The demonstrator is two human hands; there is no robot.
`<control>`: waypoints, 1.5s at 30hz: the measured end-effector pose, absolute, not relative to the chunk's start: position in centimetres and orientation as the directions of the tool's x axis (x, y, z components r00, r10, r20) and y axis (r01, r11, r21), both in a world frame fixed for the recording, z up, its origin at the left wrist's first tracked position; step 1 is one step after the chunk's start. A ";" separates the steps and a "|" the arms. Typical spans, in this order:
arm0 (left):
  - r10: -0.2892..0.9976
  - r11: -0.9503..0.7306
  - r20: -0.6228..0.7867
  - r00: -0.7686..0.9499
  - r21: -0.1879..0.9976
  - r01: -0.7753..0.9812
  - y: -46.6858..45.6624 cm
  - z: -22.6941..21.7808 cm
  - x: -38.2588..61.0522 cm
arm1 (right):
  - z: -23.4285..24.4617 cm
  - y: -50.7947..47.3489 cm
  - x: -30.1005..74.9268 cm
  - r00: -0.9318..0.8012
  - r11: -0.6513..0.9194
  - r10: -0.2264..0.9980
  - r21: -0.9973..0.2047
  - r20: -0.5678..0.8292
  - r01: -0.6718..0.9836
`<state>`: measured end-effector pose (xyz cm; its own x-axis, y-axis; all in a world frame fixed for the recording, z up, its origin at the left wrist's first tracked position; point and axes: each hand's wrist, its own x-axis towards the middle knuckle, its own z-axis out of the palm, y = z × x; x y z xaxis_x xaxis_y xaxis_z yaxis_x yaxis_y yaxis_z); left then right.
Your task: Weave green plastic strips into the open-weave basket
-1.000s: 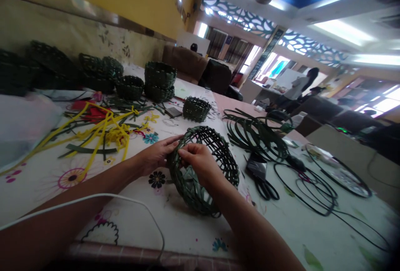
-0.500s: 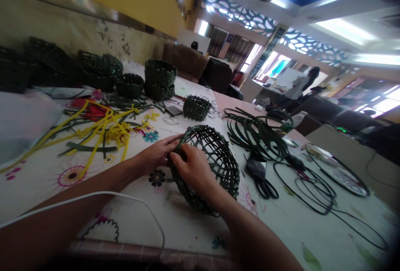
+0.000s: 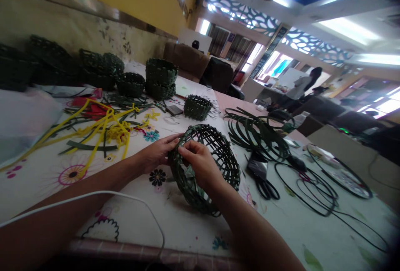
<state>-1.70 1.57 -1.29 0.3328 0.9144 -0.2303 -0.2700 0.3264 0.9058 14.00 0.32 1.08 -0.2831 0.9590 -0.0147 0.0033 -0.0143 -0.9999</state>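
A dark green woven basket (image 3: 226, 160) lies tilted on the flowered tablecloth, its open mouth turned toward me. My left hand (image 3: 158, 153) grips the left side of its rim from outside, the fingertips partly behind the weave. At the inner side of that same rim, the thumb and fingers of my right hand (image 3: 201, 164) are closed in a pinch on the weave. Whether a loose strip end sits between those fingertips is too dark to tell. To the right of the basket lie black-handled scissors (image 3: 268, 188).
Coiled green strips (image 3: 246, 131) and a thin black cable (image 3: 315, 210) spread over the right side. A small basket (image 3: 197, 107) and stacked baskets (image 3: 161, 78) stand farther back. Yellow strips (image 3: 108, 125) lie left. A white cord (image 3: 125, 194) crosses near my left forearm. A person (image 3: 298, 87) stands far off.
My right hand has shifted slightly up along the rim, its fingers now drawn into a tighter pinch. The left hand and basket stay nearly in place.
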 end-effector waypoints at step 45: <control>0.892 0.183 -0.085 0.444 0.966 -0.181 0.8 -0.6 -1.9 | 0.6 1.7 14.1 -0.389 -0.089 0.921 -0.989 -0.038 -0.115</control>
<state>-1.92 0.77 -0.61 0.4437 0.8921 -0.0855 -0.1814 0.1828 0.9663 14.11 1.67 0.61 -0.3888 0.9205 -0.0376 -0.1151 -0.0890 -0.9894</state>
